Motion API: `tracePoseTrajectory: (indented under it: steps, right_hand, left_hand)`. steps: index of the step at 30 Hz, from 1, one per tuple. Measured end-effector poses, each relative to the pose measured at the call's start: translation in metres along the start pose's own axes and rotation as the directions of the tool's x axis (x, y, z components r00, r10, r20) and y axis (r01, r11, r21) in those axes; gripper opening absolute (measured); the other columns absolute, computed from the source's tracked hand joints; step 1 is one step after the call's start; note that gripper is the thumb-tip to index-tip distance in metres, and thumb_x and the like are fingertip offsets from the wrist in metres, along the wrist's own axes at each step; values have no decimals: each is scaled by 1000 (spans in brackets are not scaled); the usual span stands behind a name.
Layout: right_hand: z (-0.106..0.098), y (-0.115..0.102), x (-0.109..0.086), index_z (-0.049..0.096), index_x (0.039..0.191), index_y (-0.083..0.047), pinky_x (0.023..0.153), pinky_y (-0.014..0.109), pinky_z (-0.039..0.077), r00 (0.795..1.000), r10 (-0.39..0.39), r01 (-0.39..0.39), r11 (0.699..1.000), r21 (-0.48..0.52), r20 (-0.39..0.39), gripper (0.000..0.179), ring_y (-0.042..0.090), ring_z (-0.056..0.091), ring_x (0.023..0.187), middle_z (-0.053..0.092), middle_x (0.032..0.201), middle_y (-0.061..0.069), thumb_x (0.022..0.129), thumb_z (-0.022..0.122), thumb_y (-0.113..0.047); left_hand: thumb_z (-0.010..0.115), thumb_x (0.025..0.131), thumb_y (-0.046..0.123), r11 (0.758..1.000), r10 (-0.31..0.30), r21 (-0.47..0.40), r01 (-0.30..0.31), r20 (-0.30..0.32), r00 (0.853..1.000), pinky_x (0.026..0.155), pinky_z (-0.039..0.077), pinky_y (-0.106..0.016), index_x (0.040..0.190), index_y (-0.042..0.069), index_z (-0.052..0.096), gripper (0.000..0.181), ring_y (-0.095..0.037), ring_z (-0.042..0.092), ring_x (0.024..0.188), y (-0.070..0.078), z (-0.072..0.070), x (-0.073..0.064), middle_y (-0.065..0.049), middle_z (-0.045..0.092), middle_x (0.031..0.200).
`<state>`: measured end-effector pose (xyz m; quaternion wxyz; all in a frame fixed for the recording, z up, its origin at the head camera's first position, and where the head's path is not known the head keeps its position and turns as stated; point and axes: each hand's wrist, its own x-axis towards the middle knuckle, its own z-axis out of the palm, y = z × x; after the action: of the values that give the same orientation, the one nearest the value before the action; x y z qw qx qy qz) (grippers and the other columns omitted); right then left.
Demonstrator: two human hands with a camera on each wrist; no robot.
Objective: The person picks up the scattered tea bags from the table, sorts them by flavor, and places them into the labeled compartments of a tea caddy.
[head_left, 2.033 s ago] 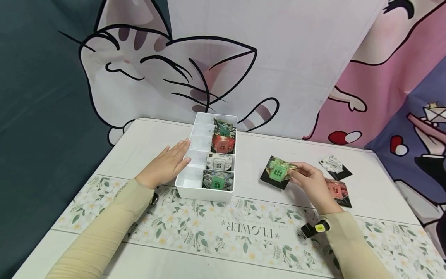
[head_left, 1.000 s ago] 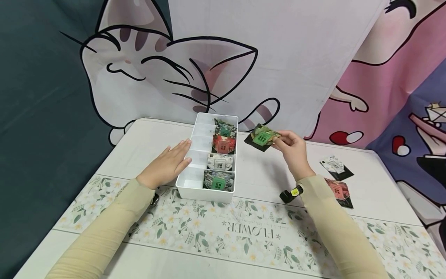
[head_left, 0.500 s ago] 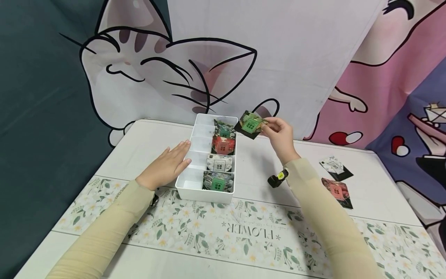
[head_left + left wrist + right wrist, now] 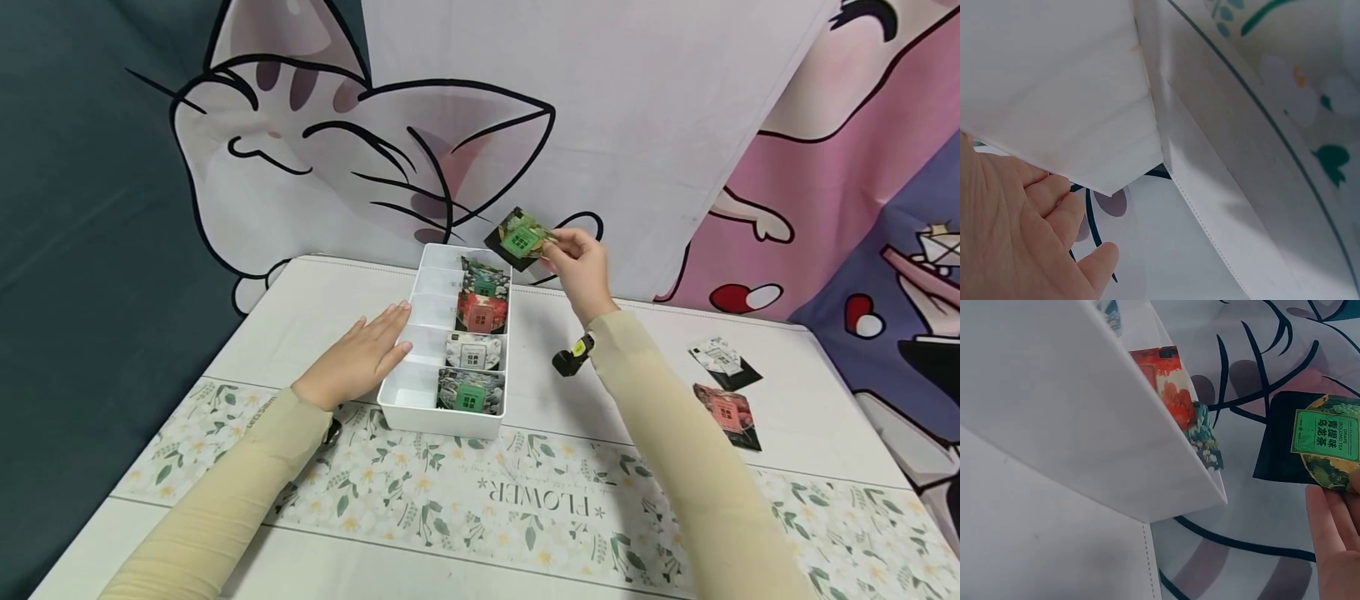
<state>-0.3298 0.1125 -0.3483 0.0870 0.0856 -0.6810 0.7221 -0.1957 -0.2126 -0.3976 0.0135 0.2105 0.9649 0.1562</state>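
My right hand (image 4: 579,271) pinches the near right edge of a green and black tea bag sachet (image 4: 519,238), printed "oolong tea". It is in the air above the far right corner of a white divided box (image 4: 442,421). In the right wrist view that sachet (image 4: 1325,434) is apart from the box wall. My left hand (image 4: 356,358) lies against the box's left side, fingers extended. Along the box's right side stand several sachets: a dark green one (image 4: 483,279), a red one (image 4: 481,313), a white one (image 4: 473,352) and a green one (image 4: 470,391).
A white sachet (image 4: 722,362) and a red sachet (image 4: 727,414) lie on the table to the right. The white table (image 4: 360,546) has a printed floral strip. A cartoon cloth (image 4: 637,108) hangs close behind the table's back edge.
My right hand has lifted the green oolong sachet from the table's right part and carried it left and away, to the box's far end. My left hand has stayed in place.
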Motion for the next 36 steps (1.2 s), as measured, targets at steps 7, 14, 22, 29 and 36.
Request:
tracePoseTrajectory:
  steps: [7,14,22,29,36]
  right_hand:
    - [14,3,7,66,106,1,94,39,58,999,24,-24,1000,19,35,11,17,68,88,68,93,7,96,63,5]
    - [20,8,8,66,109,-1,94,34,58,995,76,-75,997,-16,60,12,20,68,91,69,97,9,97,64,3]
    - [24,16,10,65,115,0,93,31,58,993,64,-48,986,-162,99,16,22,67,98,66,105,14,101,59,-2]
    - [28,14,11,65,118,0,91,32,58,992,46,-2,937,-349,118,17,24,66,99,66,109,15,102,60,-4]
    - [31,17,8,65,119,3,92,37,56,989,62,2,898,-440,132,20,28,65,104,67,113,15,102,60,-4]
  left_hand:
    - [25,111,44,1000,0,6,0,0,1000,124,10,-57,161,1,12,67,-30,11,155,0,-1,0,-12,12,169]
    - [24,111,45,1000,-1,3,1,1,1000,125,7,-55,162,2,11,68,-31,12,155,1,-1,0,-12,12,169]
    - [22,111,47,1000,-5,4,5,11,1000,125,7,-55,162,3,10,68,-31,11,156,0,0,1,-11,10,169]
    - [24,111,45,1000,1,-2,-1,5,1000,124,9,-57,162,2,11,67,-31,11,155,-1,0,1,-12,11,169]
    - [24,111,44,1000,-4,0,4,10,1000,124,7,-56,162,2,10,67,-30,10,156,-2,0,1,-12,10,169]
